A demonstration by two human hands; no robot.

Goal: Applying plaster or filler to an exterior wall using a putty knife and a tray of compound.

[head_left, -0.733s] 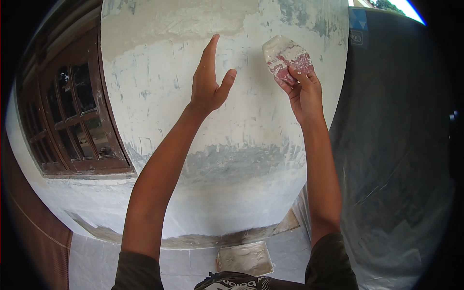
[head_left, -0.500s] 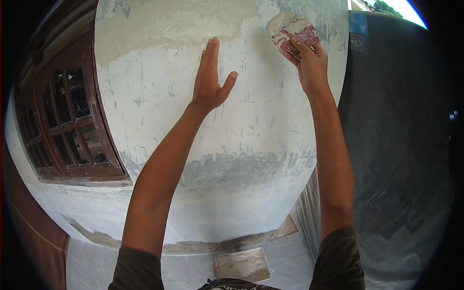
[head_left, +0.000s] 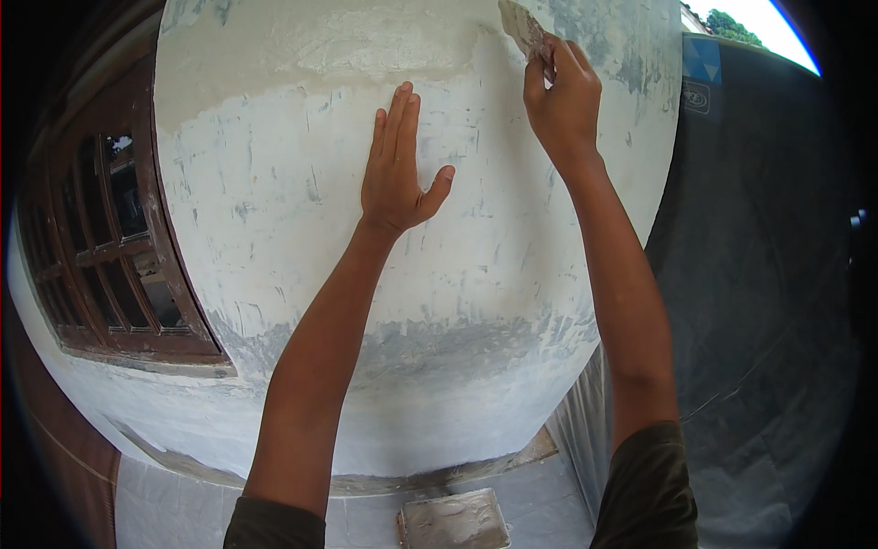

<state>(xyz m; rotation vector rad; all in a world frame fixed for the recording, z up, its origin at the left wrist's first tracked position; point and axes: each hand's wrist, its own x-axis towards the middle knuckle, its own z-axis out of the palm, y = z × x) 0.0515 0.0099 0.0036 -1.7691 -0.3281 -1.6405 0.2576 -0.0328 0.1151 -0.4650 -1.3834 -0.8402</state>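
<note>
In front of me stands a whitish wall [head_left: 274, 220] with grey patches and a band of fresh-looking beige putty [head_left: 366, 50] across its upper part. My left hand [head_left: 393, 178] is open, fingers stretched upward and thumb apart, just below the putty band; it appears to rest on the wall. Up on the right, my right hand [head_left: 569, 110] grips a putty-smeared scraper [head_left: 524, 32]. Its blade is turned nearly edge-on and points up and left, close to the wall. Whether it touches the surface I cannot tell.
Below the wall, a shallow tray of putty [head_left: 455, 522] sits on the grey sheeting [head_left: 357, 522]. A brown wooden window with glass panes [head_left: 119, 238] is at the left. Dark plastic sheeting [head_left: 768, 274] hangs at the right, past the wall's edge.
My right hand has moved up and left a little and turned the scraper from face-on to nearly edge-on. The left hand stays almost in place, and the view has shifted slightly.
</note>
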